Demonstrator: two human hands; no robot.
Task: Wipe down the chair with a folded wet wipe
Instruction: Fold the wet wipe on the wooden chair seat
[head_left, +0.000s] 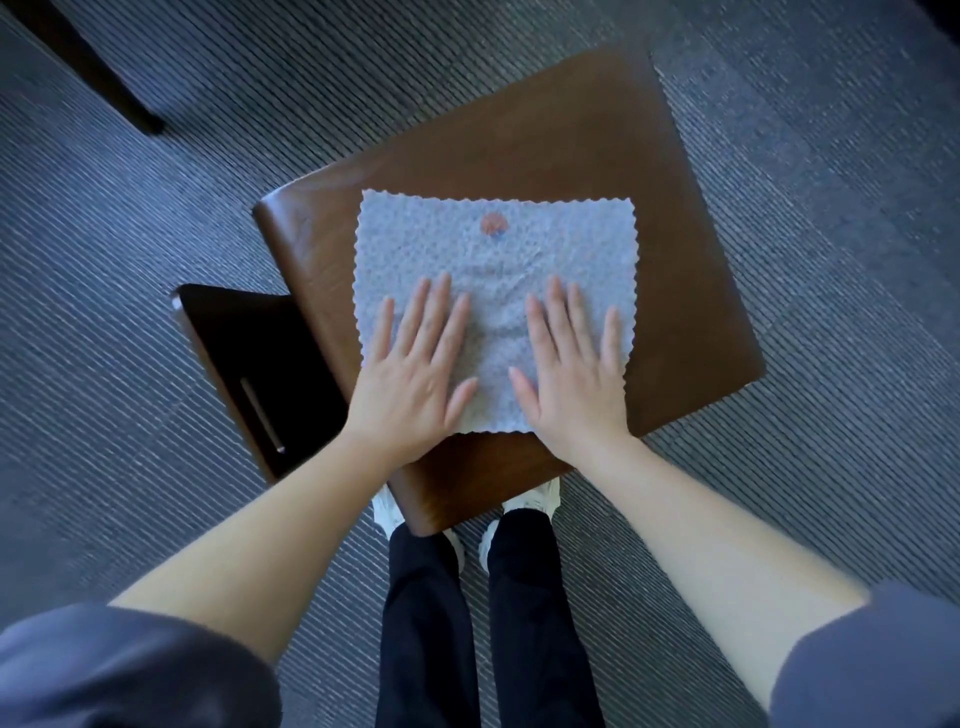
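Note:
A light blue-grey wipe with scalloped edges and a small orange mark lies spread flat on the brown wooden chair seat. My left hand rests flat on the wipe's near left part, fingers straight and spread. On the near right part my right hand lies flat the same way. Both palms reach over the wipe's near edge. The chair's dark backrest shows to the left of the seat.
Grey striped carpet surrounds the chair. A dark furniture leg stands at the upper left. My legs in black trousers and white shoes stand at the seat's near corner.

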